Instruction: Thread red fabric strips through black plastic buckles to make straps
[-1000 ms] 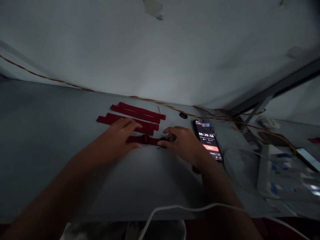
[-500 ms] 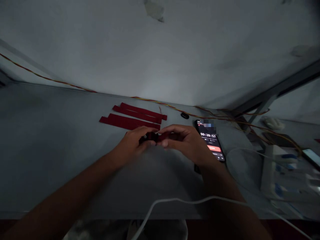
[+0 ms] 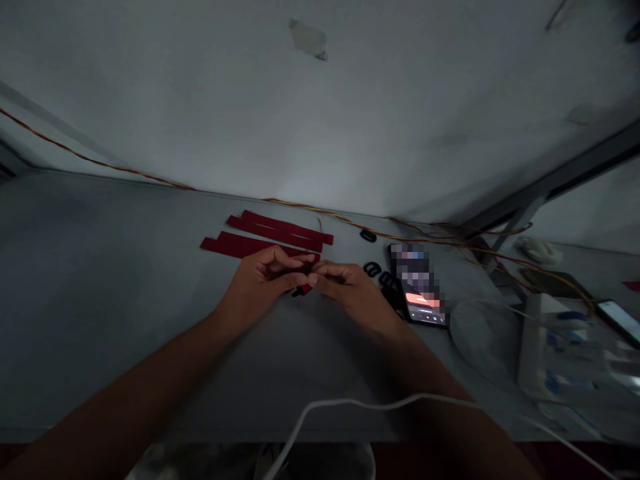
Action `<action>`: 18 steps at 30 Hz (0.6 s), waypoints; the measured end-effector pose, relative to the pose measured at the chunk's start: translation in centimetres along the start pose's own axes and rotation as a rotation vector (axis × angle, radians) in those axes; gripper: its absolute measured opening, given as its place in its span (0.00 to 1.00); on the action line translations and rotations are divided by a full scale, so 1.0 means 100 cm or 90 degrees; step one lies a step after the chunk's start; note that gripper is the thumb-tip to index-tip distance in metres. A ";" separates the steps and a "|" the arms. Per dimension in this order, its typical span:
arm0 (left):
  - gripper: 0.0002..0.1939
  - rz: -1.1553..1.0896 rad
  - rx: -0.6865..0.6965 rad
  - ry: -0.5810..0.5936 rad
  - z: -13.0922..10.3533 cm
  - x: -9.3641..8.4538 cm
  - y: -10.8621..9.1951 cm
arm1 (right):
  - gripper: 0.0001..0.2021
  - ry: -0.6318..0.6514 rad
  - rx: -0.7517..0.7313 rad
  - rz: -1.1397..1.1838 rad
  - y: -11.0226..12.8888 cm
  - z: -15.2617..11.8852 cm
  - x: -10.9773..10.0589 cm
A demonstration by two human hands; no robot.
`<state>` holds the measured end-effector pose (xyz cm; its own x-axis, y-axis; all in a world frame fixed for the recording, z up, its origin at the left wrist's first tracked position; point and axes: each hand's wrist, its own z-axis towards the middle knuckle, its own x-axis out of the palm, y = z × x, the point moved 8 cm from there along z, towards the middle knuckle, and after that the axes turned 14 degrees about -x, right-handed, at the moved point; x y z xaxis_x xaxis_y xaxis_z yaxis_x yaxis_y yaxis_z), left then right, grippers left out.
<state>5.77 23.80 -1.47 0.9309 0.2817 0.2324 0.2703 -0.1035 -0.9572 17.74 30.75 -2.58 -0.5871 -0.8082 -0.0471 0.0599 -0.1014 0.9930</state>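
Fingertips nearly meeting, both my hands work close together over the grey table. My left hand (image 3: pixel 264 277) is closed around a small black buckle (image 3: pixel 297 292), mostly hidden by the fingers. A short bit of red strap (image 3: pixel 307 289) shows below the fingertips, at the buckle. My right hand (image 3: pixel 350 288) pinches at the same spot, its thumb and forefinger on the red strap. Just behind the hands lie several flat red straps (image 3: pixel 280 230), side by side. Black slide buckles (image 3: pixel 372 269) rest to the right of my right hand, with another black buckle (image 3: pixel 369 235) farther back.
A phone (image 3: pixel 425 303) with a lit screen lies right of the buckles. Twisted wires (image 3: pixel 345 215) run along the wall's foot. A white cable (image 3: pixel 370 403) crosses in front of my right forearm. At far right are a white box (image 3: pixel 533 340) and a second phone (image 3: pixel 620 320).
My right hand has shifted slightly left and its fingers have drawn in tighter against the left. Buckles beside the phone, hidden before, now show. The left hand has turned, covering more of the buckle.
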 end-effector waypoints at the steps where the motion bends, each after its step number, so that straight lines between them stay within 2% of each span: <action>1: 0.14 0.016 0.010 -0.011 -0.001 0.000 -0.001 | 0.17 -0.010 0.015 0.026 -0.002 -0.001 0.000; 6: 0.12 0.157 0.085 -0.062 -0.009 -0.003 -0.008 | 0.21 -0.067 0.033 0.071 -0.005 -0.002 -0.001; 9: 0.08 0.298 0.188 -0.093 -0.017 -0.001 -0.019 | 0.22 -0.097 0.048 0.057 -0.006 -0.003 -0.002; 12: 0.05 0.427 0.270 -0.115 -0.024 0.005 -0.028 | 0.22 -0.093 0.054 0.088 -0.006 -0.004 0.000; 18: 0.06 0.525 0.335 -0.129 -0.029 0.011 -0.029 | 0.22 -0.108 0.055 0.129 -0.010 -0.005 0.000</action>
<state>6.75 21.64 2.11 0.7055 0.4743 -0.5266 -0.6311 0.0823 -0.7713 18.10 30.59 -3.66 -0.6970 -0.6979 0.1647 0.1251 0.1078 0.9863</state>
